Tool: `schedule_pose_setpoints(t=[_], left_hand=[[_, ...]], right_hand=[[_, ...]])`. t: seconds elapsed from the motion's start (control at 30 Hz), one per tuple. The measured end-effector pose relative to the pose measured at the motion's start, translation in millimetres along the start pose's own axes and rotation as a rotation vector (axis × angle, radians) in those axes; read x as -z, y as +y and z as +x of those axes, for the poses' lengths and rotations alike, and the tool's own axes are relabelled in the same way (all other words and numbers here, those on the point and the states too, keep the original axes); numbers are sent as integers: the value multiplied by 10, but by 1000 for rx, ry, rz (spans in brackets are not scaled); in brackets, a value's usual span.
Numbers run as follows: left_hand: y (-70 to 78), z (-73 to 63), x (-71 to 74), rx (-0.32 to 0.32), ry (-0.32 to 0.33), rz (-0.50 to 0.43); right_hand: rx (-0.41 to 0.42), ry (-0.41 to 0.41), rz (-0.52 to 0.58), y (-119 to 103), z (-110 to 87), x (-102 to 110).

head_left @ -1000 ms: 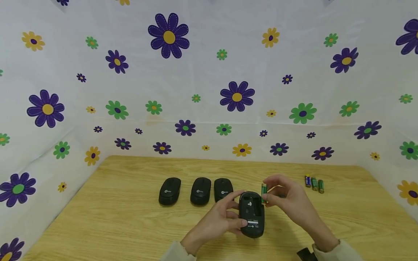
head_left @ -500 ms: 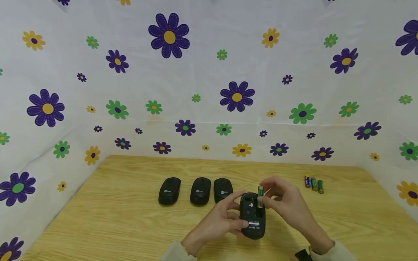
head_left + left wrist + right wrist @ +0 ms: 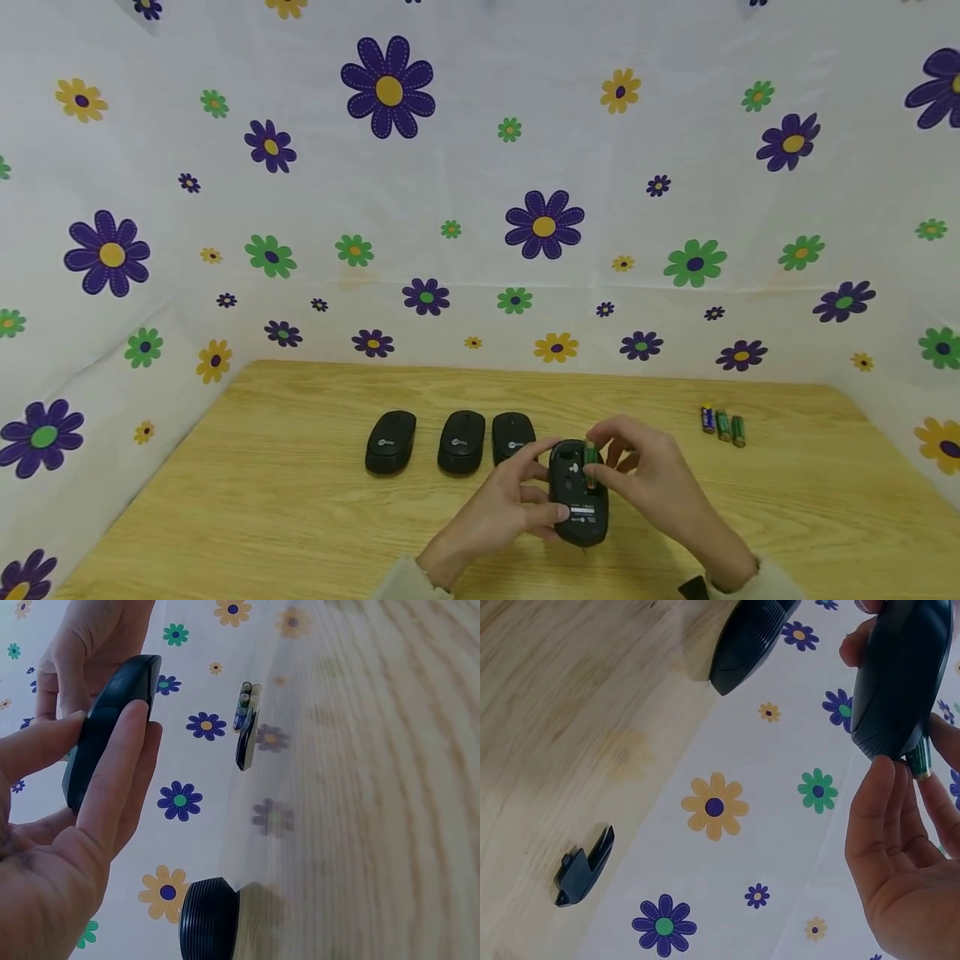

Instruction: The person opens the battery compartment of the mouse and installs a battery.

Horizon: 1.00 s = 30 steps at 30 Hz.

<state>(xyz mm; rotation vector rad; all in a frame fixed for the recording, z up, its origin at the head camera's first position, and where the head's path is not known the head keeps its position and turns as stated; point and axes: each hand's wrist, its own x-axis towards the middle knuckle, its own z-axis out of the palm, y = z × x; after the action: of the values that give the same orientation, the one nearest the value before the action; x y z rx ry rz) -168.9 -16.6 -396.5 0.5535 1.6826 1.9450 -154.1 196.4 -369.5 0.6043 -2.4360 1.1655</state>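
My left hand (image 3: pixel 498 508) holds a black computer mouse (image 3: pixel 576 496) above the table, its underside with the label and open battery bay turned up. Between thumb and fingers of my right hand (image 3: pixel 660 479) is a green battery (image 3: pixel 590 467), lined up lengthwise over the bay's right side. In the right wrist view the battery's end (image 3: pixel 921 759) sticks out past the edge of the mouse (image 3: pixel 904 675), with the right fingertips beside it. The left wrist view shows the left fingers (image 3: pixel 112 769) wrapped along the side of the mouse (image 3: pixel 105 735); the battery is mostly hidden there.
Three more black mice stand in a row behind the hands: a left one (image 3: pixel 390 442), a middle one (image 3: pixel 461 442) and a right one (image 3: pixel 513 435). Several loose batteries (image 3: pixel 723 425) lie at the back right. A black battery cover (image 3: pixel 583 868) rests near the right forearm.
My right hand has moved left and down with the battery, from beside the mouse to over its bay. The left hand and mouse have barely moved.
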Motion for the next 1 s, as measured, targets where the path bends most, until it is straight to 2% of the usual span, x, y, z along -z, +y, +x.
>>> schedule_pose_setpoints(t=[0.13,0.23,0.33,0.47,0.53,0.6,0.7,0.83,1.0], left_hand=[[0,0,12,-13,12,13],[-4,6,8,-10,17,13],[-7,11,-2,0,23,3],[-12,11,-7,0,31,-3],[-14,6,-10,-4,31,3],[-15,0,-15,-7,26,5],[-12,-6,-22,-12,17,8],[-5,-9,-23,-10,13,11],[1,-15,-15,-9,13,12]], right_hand=[[53,-16,-14,7,-2,-11],[27,-11,-4,-1,-8,-2],[-92,-22,80,-11,-8,14],[-311,-163,335,21,19,60],[-402,-232,424,47,30,73],[-458,-280,487,71,28,69],[-516,-304,512,90,20,50],[-543,-325,526,103,13,33],[-505,-324,525,100,16,26]])
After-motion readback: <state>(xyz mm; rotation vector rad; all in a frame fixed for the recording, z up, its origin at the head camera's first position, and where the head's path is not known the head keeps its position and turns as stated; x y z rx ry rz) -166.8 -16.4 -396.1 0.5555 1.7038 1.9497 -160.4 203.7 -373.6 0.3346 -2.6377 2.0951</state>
